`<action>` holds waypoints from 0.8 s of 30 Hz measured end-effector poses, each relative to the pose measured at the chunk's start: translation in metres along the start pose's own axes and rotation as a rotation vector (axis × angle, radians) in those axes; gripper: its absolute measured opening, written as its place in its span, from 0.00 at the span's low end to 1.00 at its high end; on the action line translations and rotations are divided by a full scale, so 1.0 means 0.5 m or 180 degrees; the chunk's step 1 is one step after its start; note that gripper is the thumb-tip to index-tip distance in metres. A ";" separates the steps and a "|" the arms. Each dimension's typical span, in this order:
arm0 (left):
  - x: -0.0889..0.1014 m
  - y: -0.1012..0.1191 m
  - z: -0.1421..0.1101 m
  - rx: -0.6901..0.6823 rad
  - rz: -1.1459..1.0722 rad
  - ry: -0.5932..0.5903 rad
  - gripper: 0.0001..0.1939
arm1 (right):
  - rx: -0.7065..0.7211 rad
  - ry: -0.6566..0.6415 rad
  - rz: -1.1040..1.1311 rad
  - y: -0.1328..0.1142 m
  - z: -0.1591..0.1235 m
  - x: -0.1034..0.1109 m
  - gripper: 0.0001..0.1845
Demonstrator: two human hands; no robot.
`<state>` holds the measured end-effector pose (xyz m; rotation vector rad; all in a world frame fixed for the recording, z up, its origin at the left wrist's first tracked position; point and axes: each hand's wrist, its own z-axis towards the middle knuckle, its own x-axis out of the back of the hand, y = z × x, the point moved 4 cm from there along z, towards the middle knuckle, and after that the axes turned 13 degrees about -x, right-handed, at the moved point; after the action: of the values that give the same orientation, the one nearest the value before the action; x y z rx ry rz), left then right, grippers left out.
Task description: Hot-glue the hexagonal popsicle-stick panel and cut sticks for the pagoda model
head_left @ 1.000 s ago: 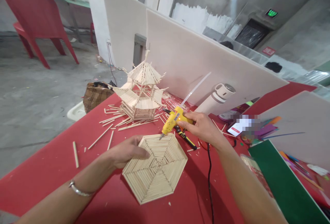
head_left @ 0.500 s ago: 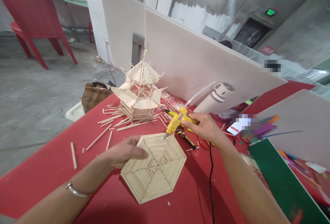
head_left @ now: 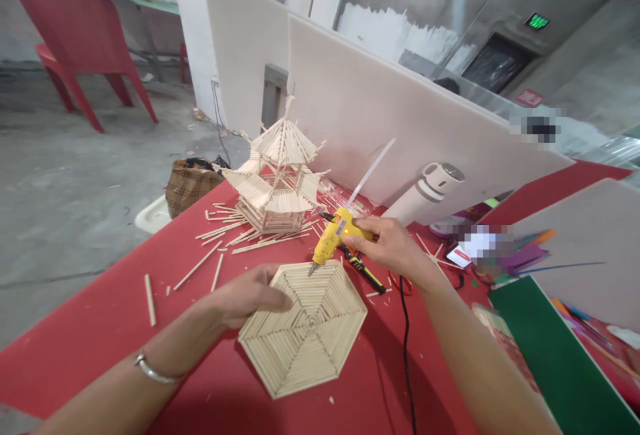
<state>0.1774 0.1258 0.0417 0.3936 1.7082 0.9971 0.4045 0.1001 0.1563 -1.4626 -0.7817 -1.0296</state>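
Note:
My left hand grips the upper left edge of a hexagonal panel made of thin wooden sticks, thumb on top. The panel is tilted above the red table. In my right hand is a yellow hot glue gun, its nozzle pointing down at the panel's far edge; whether it touches, I cannot tell. A clear glue stick juts from the gun's back, and a black cord hangs below. Beyond the panel stands a pagoda model of the same sticks.
Loose wooden sticks lie around the pagoda. Pliers with black and yellow handles rest behind the panel. A white bottle leans by the white partition. At right are a phone and a green board.
The glue gun's nozzle moved right along the panel's far edge, then back left. The glue stick bent against the bottle, then straightened. My left hand keeps its grip; the view shifted slightly.

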 end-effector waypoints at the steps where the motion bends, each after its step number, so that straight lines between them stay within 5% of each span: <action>1: 0.000 0.000 0.000 -0.0002 0.0007 0.0007 0.22 | -0.0004 0.0000 -0.0002 0.001 -0.002 0.003 0.23; 10: 0.009 -0.006 0.001 -0.0060 -0.0043 -0.0047 0.25 | -0.0119 0.0100 -0.0098 0.037 -0.023 0.025 0.24; 24: 0.000 0.002 0.001 -0.0023 -0.0019 0.0048 0.24 | 0.0192 0.0071 -0.0113 -0.024 0.005 0.007 0.22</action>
<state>0.1774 0.1265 0.0424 0.3769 1.7179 1.0040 0.3955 0.1043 0.1644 -1.3881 -0.8186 -1.0389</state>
